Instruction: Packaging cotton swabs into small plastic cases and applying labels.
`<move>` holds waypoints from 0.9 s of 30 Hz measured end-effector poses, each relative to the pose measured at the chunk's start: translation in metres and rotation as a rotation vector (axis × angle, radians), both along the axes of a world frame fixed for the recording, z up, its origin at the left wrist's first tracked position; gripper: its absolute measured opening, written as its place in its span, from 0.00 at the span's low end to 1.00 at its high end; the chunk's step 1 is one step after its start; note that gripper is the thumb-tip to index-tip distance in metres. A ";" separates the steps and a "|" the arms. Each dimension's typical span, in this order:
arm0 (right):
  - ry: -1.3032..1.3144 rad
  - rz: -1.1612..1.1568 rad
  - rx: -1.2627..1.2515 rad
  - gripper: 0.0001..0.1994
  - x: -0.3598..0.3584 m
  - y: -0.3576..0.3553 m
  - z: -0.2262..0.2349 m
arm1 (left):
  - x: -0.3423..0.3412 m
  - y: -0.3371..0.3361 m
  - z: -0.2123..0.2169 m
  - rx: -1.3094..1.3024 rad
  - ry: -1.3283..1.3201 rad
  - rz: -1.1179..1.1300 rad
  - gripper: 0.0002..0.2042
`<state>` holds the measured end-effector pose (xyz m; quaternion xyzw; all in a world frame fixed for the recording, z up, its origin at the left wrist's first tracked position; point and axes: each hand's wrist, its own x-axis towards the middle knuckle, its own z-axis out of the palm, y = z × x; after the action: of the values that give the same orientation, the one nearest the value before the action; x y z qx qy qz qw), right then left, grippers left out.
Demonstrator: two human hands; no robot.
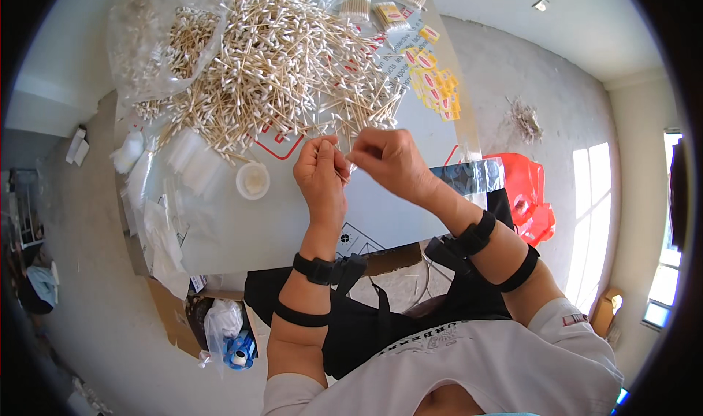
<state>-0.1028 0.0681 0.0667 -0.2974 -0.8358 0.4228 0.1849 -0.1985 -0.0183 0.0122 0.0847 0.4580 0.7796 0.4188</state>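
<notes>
A large heap of loose cotton swabs (271,57) with white tips and pale sticks covers the far side of the table. My left hand (320,168) is closed at the heap's near edge, with a few thin swab sticks showing by its fingers. Close beside it, my right hand (393,161) is bent in a pinch, its fingertips almost meeting the left hand's. Whatever lies between the right fingertips is too small to make out. A small round white tub (253,181) stands left of my left hand.
A clear plastic bag (165,42) holding swabs lies at the far left. Packed swab bundles (392,15) and yellow labels (437,86) lie far right. Clear plastic sleeves (194,160) are on the left. A red plastic bag (523,196) sits beyond the right edge; an open cardboard box (172,317) stands below.
</notes>
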 end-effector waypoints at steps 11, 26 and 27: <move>-0.244 0.105 0.722 0.20 -0.137 0.057 -0.002 | -0.005 -0.001 0.006 -0.101 -0.089 0.024 0.09; -0.178 0.075 0.522 0.14 0.009 0.055 -0.014 | -0.007 -0.003 0.008 -0.025 -0.122 0.113 0.09; -0.164 0.083 0.585 0.14 0.011 0.053 -0.013 | -0.007 -0.004 0.008 -0.028 -0.112 0.125 0.09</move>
<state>-0.0921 0.1208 0.0535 -0.2304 -0.9456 0.1462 0.1772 -0.2059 -0.0218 0.0200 0.0062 0.4492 0.8011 0.3954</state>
